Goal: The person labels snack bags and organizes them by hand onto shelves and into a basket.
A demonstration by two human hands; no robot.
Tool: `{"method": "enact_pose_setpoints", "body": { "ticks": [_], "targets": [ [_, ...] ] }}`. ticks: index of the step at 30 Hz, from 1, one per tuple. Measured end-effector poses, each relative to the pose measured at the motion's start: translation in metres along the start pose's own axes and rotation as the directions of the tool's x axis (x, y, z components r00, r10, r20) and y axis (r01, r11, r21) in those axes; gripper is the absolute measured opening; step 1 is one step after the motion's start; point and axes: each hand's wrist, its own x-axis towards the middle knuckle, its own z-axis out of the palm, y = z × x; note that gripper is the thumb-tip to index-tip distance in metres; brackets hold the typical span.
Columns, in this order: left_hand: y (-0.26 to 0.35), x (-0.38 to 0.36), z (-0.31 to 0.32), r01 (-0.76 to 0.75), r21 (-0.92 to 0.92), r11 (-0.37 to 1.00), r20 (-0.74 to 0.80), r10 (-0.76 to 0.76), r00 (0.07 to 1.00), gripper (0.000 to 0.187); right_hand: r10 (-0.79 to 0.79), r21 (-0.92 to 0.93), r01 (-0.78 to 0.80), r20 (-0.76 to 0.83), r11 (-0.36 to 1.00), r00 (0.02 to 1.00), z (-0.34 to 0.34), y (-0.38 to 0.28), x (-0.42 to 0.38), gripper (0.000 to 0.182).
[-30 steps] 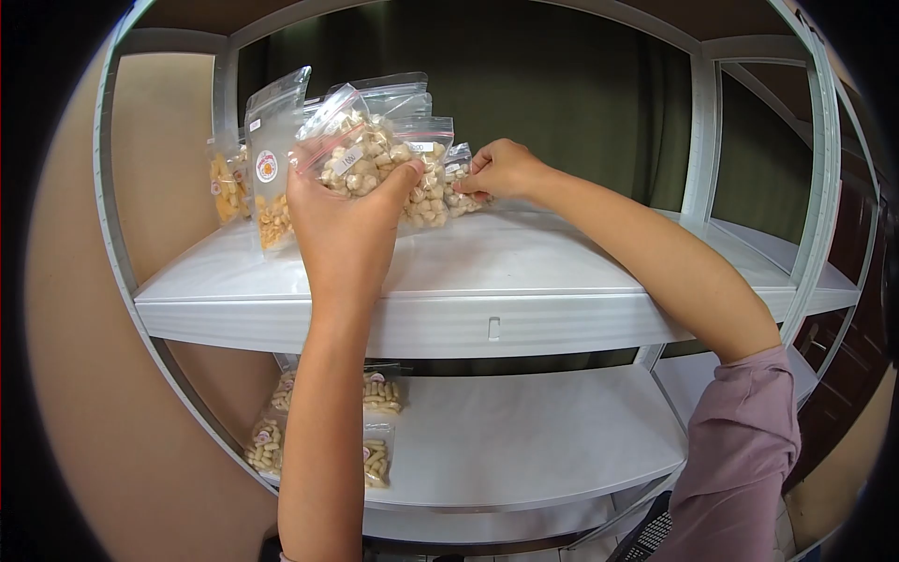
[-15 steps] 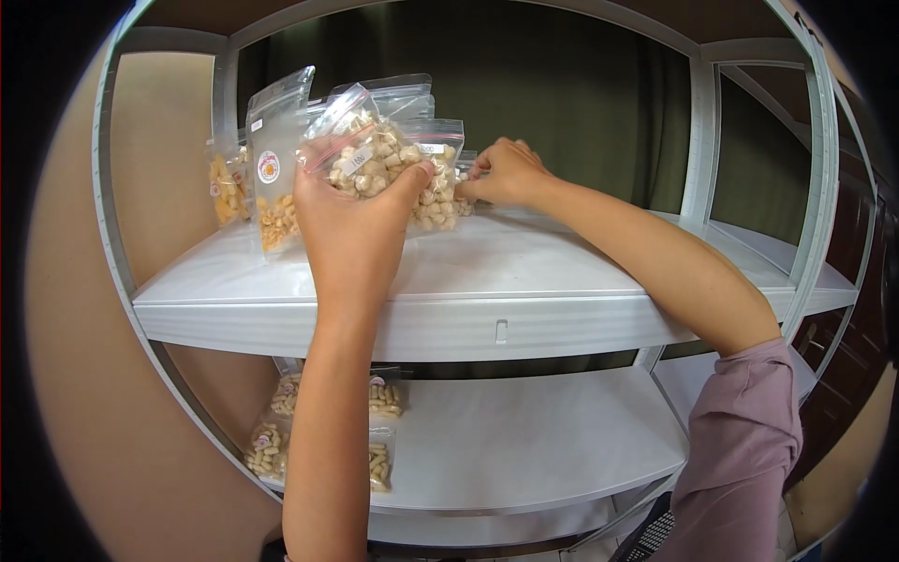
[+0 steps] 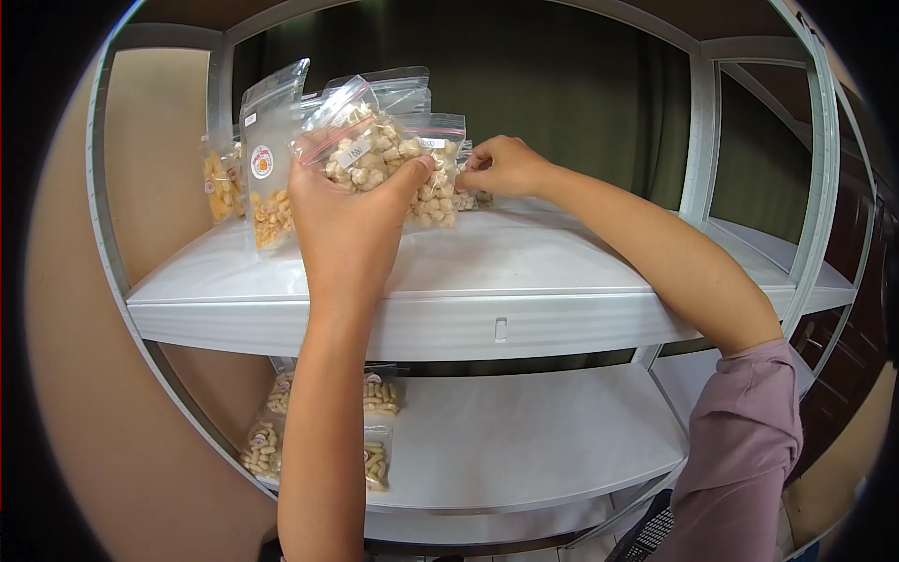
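My left hand (image 3: 351, 211) grips clear zip bags of pale, round snack pieces (image 3: 375, 155) over the upper shelf, thumb pressed across their front. White price labels show on the bags. Behind and to the right, my right hand (image 3: 508, 167) has its fingers curled at the edge of a small bag (image 3: 466, 199) standing on the shelf. Its fingertips are partly hidden behind that bag. Left of my left hand stands a tall zip bag (image 3: 272, 169) with a round logo sticker and orange-yellow pieces at its bottom. More clear bags rise behind the held ones.
Another bag of yellow snacks (image 3: 223, 185) stands at the back left of the white upper shelf (image 3: 524, 262). On the lower shelf (image 3: 524, 431), several bags of finger-shaped snacks (image 3: 381, 396) lie on the left. Metal posts (image 3: 698, 140) frame the sides, with a dark curtain (image 3: 581, 84) behind.
The right hand's fingers have drawn in lower and more curled at the small bag. The left hand still grips its bags, and the view has shifted slightly.
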Motion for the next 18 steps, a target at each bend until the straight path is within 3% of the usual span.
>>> {"method": "enact_pose_setpoints", "body": {
  "ticks": [8, 11, 13, 18],
  "targets": [
    [-0.0017, 0.0011, -0.0003, 0.007, -0.007, 1.0, 0.011, -0.007, 1.0, 0.046, -0.076, -0.057, 0.073, -0.057, 0.996, 0.996, 0.0037, 0.0017, -0.0007, 0.051],
    [-0.0017, 0.0007, -0.0002, 0.023, -0.016, 1.0, 0.032, -0.022, 0.999, 0.046, -0.067, 0.003, 0.068, -0.077, 0.998, 0.995, 0.0042, 0.0029, 0.0014, 0.046],
    [-0.0015, 0.001, -0.0001, 0.02, -0.018, 1.0, 0.036, -0.019, 0.999, 0.046, 0.043, 0.106, -0.038, -0.047, 0.994, 0.998, 0.001, 0.0, 0.0021, 0.036],
    [-0.0018, 0.0014, -0.0003, 0.018, -0.019, 1.0, 0.039, -0.017, 0.999, 0.046, 0.055, 0.091, -0.051, -0.042, 0.995, 0.998, -0.0016, -0.001, 0.0009, 0.027]
  ]
}}
